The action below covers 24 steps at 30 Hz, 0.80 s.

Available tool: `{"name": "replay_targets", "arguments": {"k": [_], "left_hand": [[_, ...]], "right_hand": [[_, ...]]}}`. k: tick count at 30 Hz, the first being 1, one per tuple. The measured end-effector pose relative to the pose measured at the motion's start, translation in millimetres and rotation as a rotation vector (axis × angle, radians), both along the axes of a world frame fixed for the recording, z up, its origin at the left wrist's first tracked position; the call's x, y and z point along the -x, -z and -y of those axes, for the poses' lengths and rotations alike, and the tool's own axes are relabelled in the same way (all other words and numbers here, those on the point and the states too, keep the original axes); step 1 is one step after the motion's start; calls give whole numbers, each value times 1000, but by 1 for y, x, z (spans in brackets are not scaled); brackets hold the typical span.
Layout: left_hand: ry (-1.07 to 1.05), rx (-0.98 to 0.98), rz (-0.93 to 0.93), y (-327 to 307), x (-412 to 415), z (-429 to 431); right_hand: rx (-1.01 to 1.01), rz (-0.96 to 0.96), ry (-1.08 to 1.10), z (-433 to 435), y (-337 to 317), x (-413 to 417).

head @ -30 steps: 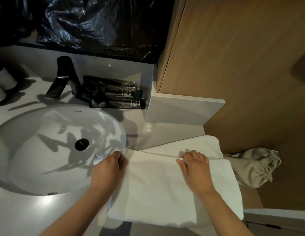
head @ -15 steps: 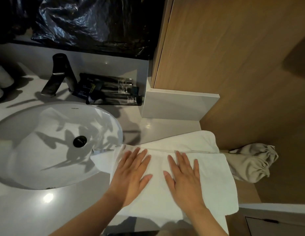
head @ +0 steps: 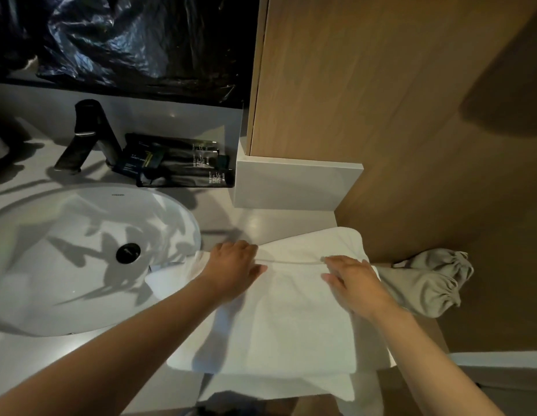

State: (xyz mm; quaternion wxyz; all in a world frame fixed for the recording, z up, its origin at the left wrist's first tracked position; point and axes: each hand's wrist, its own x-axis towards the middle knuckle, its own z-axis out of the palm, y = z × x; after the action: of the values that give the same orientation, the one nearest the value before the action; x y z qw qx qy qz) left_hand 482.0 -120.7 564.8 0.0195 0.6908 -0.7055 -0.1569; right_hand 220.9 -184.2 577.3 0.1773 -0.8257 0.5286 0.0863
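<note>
Grey bathroom counter (head: 270, 223) with a white sink (head: 66, 295) and a black faucet (head: 87, 133) behind it. Beside the faucet, a black tray (head: 171, 185) holds dark tubes (head: 183, 163) and packets. On the counter's right end lies a folded white towel (head: 291, 319), one corner over the sink rim. The left hand (head: 231, 268) and right hand (head: 354, 283), set apart, each grip its far folded edge. A beige drawstring bag (head: 423, 283) lies just right of the towel.
</note>
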Motion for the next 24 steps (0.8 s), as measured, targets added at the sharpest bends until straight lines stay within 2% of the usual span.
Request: {"name": "replay_targets", "arguments": {"k": [9, 13, 18, 21, 24], "left_hand": [[-5, -177, 0, 4, -4, 25], [15, -213, -43, -10, -5, 32], [33, -181, -240, -45, -25, 33], [103, -100, -262, -83, -37, 35], [91, 40, -381, -127, -47, 41]], "right_hand": [[1, 1, -11, 17, -1, -3], [-44, 59, -15, 18, -10, 0], [-43, 169, 11, 24, -53, 4], [40, 218, -25, 32, -95, 3], [168, 312, -64, 44, -135, -2]]}}
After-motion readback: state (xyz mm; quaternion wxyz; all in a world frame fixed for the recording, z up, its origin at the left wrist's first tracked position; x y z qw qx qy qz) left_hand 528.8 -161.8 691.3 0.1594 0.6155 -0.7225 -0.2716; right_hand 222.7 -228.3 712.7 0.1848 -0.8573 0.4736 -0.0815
